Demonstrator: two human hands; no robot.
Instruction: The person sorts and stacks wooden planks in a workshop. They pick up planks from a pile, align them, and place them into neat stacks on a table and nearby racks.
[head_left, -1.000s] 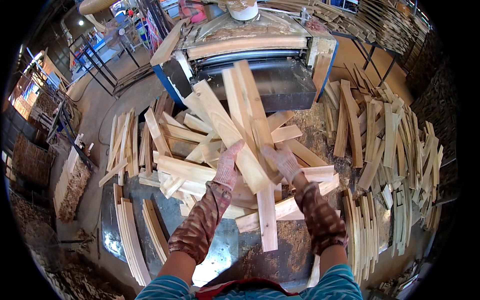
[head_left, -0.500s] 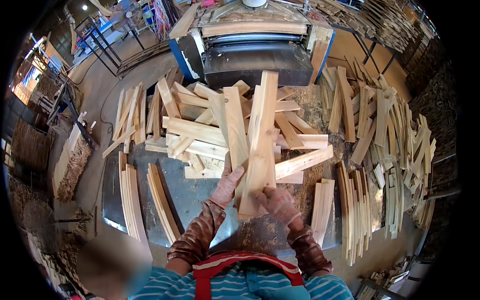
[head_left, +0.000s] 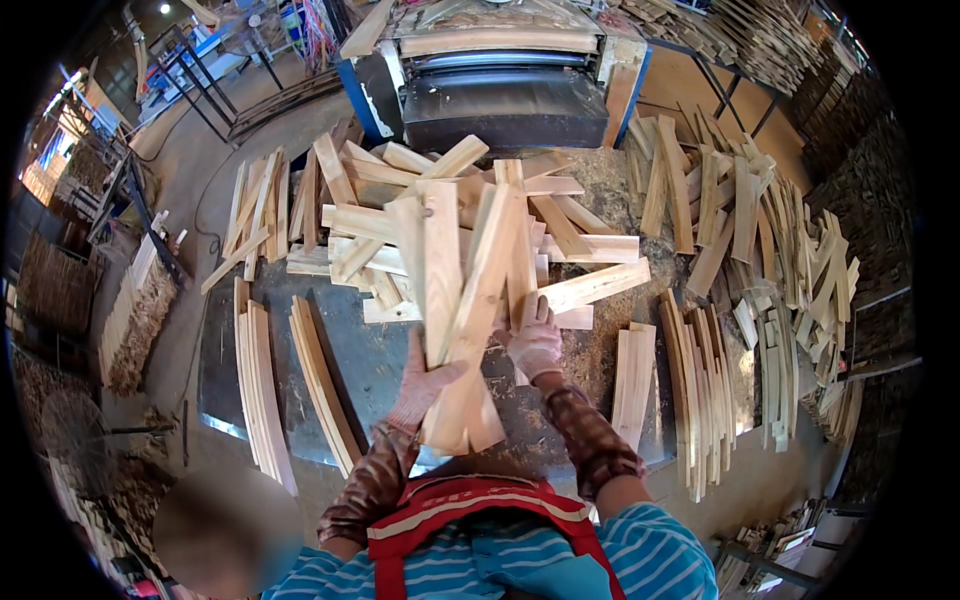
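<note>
My left hand (head_left: pixel 422 385), in a pale work glove, grips a bundle of long wooden slats (head_left: pixel 462 300) that stands nearly upright in front of my chest. From the other side my right hand (head_left: pixel 535 340), also gloved, presses against the same bundle. Behind the held slats a loose pile of slats (head_left: pixel 400 210) lies criss-crossed on a dark metal sheet (head_left: pixel 360 360) strewn with sawdust. The lower ends of the bundle sit close to my red apron.
A dark planing machine (head_left: pixel 505 95) stands just past the pile. Curved slats (head_left: pixel 262 390) lie in rows at left, and more slats (head_left: pixel 700 400) at right. Heaps of wood (head_left: pixel 780 240) fill the right side. Metal frames (head_left: pixel 190 60) stand at far left.
The bundle in my hands has grown to several slats and has been pulled nearer to my chest. My head has tilted down, so the machine sits higher in view.
</note>
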